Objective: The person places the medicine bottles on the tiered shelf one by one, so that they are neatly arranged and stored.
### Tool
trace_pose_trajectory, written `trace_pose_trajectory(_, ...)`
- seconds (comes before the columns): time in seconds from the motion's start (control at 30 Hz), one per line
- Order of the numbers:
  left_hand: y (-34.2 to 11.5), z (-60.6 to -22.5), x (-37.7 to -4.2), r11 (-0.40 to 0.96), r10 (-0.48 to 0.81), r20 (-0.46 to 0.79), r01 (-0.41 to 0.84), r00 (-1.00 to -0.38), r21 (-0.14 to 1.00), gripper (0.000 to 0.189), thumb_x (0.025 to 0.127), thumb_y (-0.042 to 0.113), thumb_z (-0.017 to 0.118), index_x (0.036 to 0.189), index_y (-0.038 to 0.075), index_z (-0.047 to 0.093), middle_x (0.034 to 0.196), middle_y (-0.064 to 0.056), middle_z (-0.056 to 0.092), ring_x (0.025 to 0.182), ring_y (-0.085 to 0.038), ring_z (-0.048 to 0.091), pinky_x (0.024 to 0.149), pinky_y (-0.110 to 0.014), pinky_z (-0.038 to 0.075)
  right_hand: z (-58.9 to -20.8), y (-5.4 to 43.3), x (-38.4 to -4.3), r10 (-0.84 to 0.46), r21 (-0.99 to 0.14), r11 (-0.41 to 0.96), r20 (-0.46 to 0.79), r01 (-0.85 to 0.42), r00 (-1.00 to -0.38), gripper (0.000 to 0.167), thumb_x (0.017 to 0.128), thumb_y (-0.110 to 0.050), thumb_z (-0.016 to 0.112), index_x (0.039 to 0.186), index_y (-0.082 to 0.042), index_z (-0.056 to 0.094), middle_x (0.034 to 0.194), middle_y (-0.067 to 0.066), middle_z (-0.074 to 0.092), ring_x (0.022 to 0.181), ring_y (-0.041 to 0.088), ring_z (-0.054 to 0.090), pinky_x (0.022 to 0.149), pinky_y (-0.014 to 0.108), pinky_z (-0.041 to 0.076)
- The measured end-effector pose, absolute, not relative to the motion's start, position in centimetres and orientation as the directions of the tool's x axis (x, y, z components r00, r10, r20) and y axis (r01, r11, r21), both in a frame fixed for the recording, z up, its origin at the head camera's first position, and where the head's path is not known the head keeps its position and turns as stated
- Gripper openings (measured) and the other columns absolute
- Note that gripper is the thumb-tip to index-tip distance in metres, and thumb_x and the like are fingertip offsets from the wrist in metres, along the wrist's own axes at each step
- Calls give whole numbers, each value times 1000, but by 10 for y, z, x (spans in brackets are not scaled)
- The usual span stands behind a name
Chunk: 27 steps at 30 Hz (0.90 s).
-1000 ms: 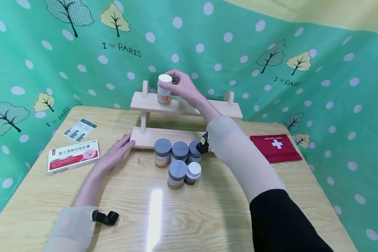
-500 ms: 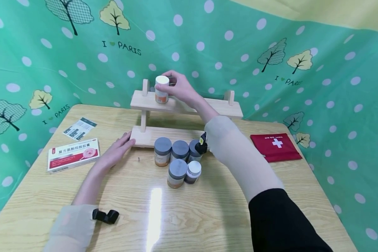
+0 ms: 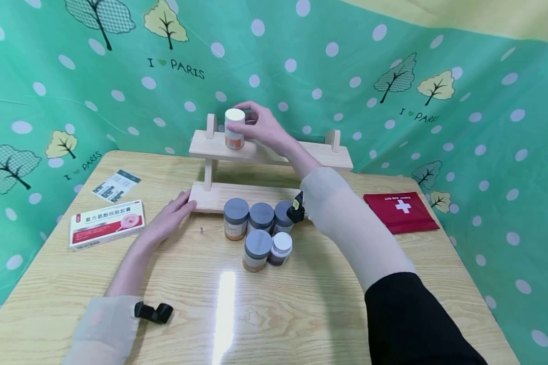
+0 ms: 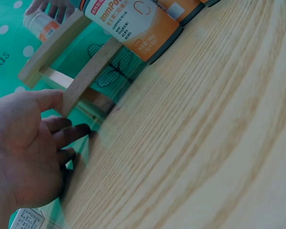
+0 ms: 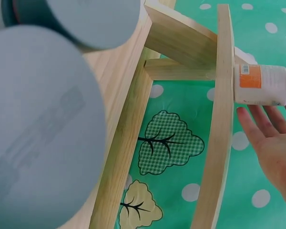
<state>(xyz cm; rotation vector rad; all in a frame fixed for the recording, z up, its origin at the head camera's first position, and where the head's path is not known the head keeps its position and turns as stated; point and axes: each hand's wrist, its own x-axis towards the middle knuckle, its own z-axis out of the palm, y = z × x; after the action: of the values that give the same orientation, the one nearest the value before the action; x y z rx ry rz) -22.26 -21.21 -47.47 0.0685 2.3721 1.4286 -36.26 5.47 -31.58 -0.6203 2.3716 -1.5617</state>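
One white bottle [image 3: 234,141] stands upright near the left end of the wooden shelf's top board [image 3: 267,153], gripped by the right hand [image 3: 262,125]; the left hand [image 3: 169,219], loosely outstretched, touches the lower board [image 3: 255,194].

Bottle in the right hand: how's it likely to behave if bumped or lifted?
The bottle is taller than wide, so a high bump could tip it. Its rounded sides suggest it might roll once down. The smooth, plastic-looking body probably stays stiff under a pinch.
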Motion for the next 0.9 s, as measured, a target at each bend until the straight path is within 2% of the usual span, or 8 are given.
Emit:
trace_pose_trajectory(0.17,-211,-474,-223,505,228,-287,-139,-930,852,81,104,67,35,166,26,4,172,-11,-16,156,-50,-20,123,-74,-10,-316,69,-360,-465,-915,348,20,-204,-885,63,95,-35,74,149,-19,47,142,9,60,128,19,61,107,41,57)
trace_pose_trajectory(0.43,-209,-472,-223,526,227,-280,-125,-933,841,81,104,68,34,167,26,5,173,-12,-14,156,-51,-18,124,-74,-9,-316,103,-345,-442,-928,309,53,-208,-895,71,95,-35,75,155,-16,41,151,11,55,131,23,61,107,43,57)
trace_pose_trajectory(0.67,-211,-472,-223,522,228,-279,-125,-933,844,80,105,67,34,167,25,4,172,-13,-14,156,-50,-19,123,-74,-9,-324,130,-326,-410,-953,205,122,-222,-904,62,97,-23,72,152,-15,44,150,20,54,127,28,64,104,47,58)
trace_pose_trajectory(0.9,-212,-474,-221,508,225,-276,-130,-934,852,79,105,65,35,166,25,5,172,-12,-14,157,-49,-18,124,-73,-10,-341,156,-299,-405,-959,172,141,-227,-903,55,99,-22,69,149,-18,47,142,15,61,129,31,63,105,41,58)
